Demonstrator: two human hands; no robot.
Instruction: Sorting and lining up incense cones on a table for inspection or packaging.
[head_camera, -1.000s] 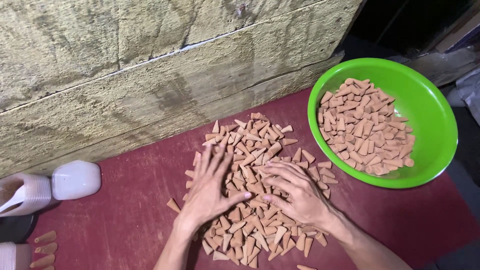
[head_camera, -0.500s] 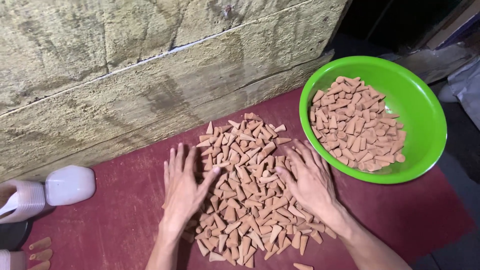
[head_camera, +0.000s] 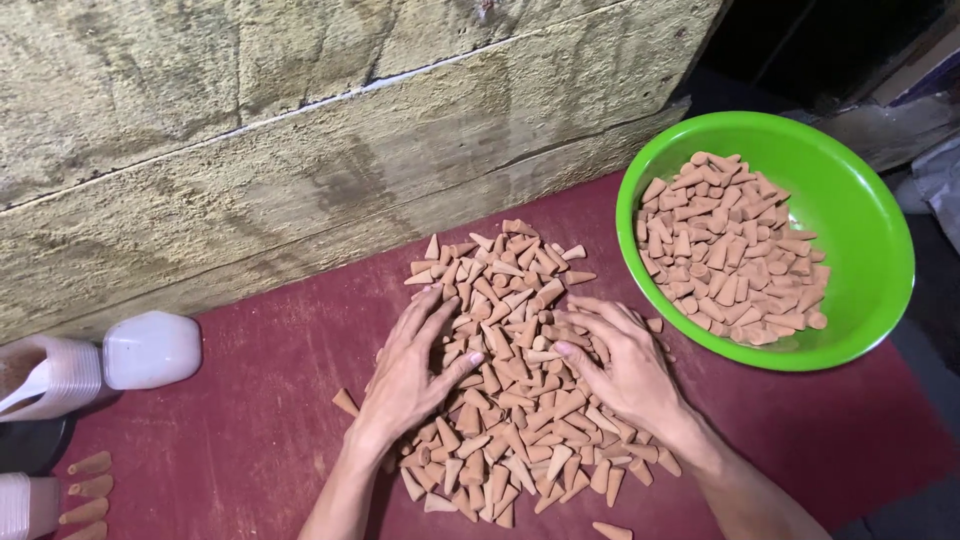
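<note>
Hands are lying flat on a heap of small terracotta-coloured clay cones spread over the dark red desk: left hand at the heap's left edge, right hand at its right, fingers splayed apart, gripping nothing. Just right, a round green plastic bowl is holding more cones; bare red surface is lying open to the left.

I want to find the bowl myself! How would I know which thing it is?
Start at the dark red mat below the rough wall, then look to its right end. The green bowl sits there, round, shiny and holding brown cones; nothing else nearby is bright green.
</note>
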